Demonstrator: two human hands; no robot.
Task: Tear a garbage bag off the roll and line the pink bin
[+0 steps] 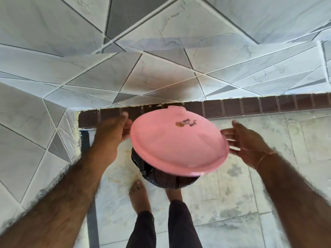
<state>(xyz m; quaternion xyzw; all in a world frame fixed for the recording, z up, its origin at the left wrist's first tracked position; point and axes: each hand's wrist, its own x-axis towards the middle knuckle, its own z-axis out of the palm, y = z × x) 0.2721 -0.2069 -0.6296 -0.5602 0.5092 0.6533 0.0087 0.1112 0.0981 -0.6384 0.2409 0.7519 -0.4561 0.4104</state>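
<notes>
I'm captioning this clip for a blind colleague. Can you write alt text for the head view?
A pink lid is tilted above a bin lined with a black bag, left hand gripping its edge, right hand open beside it.

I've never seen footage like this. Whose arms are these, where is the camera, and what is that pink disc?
There is no machine here: a camera worn on a person's head looks down at their own arms and bare feet. The pink disc is the bin's lid, tilted above a bin whose black garbage bag shows underneath. The left hand touches the lid's left edge and seems to hold it; the right hand is open beside the right edge, apparently not touching. The bin stands on a tiled floor near a tiled wall.
</notes>
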